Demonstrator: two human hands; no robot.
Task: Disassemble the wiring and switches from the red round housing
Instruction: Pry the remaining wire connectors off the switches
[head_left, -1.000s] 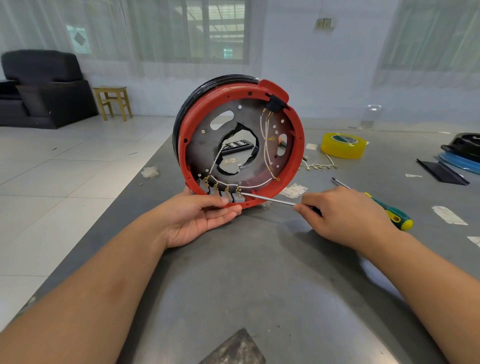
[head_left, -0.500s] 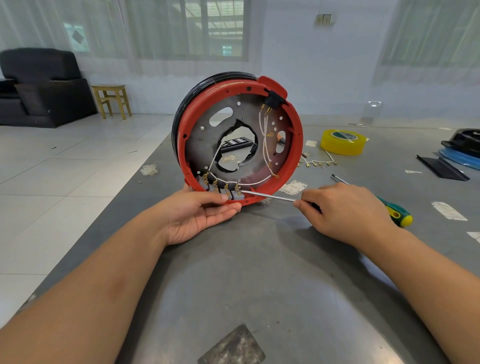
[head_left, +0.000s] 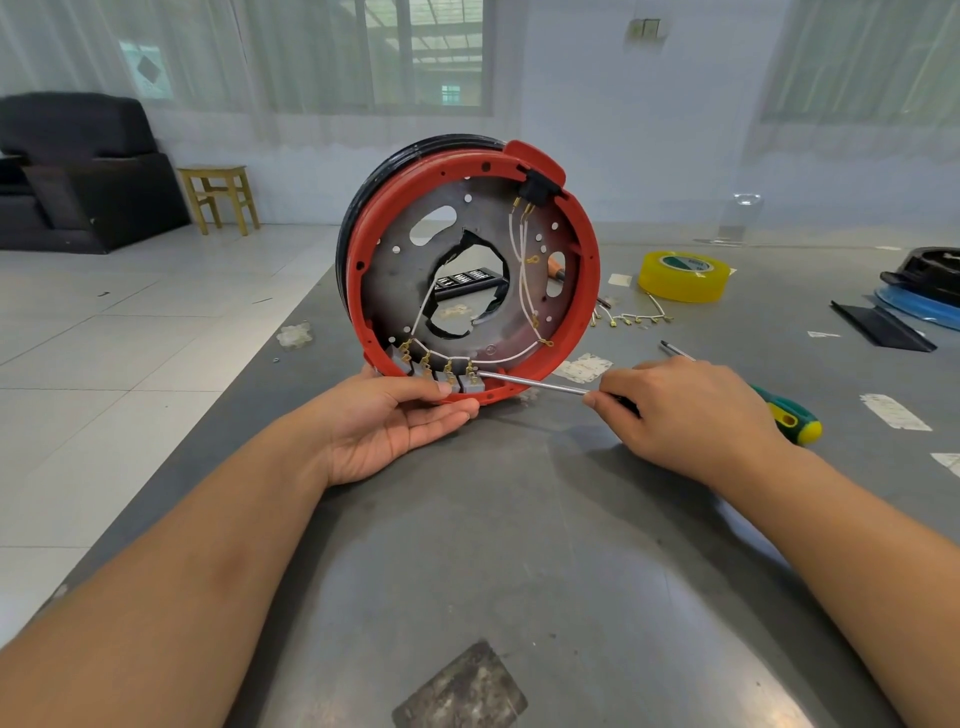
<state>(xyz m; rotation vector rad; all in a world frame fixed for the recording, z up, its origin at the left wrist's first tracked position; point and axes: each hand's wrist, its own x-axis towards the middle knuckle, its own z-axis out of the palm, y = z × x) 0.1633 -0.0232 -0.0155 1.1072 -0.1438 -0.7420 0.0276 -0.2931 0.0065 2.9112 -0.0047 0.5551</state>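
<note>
We have the red round housing standing on edge on the grey table, its open face turned toward us. Our left hand cups its bottom rim from below, palm up, fingers nearly straight along the rim and thumb laid over the edge just beside the switches.

Four small grey switches sit in a row inside the lower rim, joined by white wiring with brass terminals that runs up the right side to a black switch at the top.

Our right hand is to the right of the housing, fingers curled round a screwdriver. Its metal shaft reaches left, tip at the rightmost grey switch.

Behind that hand a green and yellow screwdriver lies on the table. Farther back: a yellow tape roll and a loose strand of wires with terminals.
</note>
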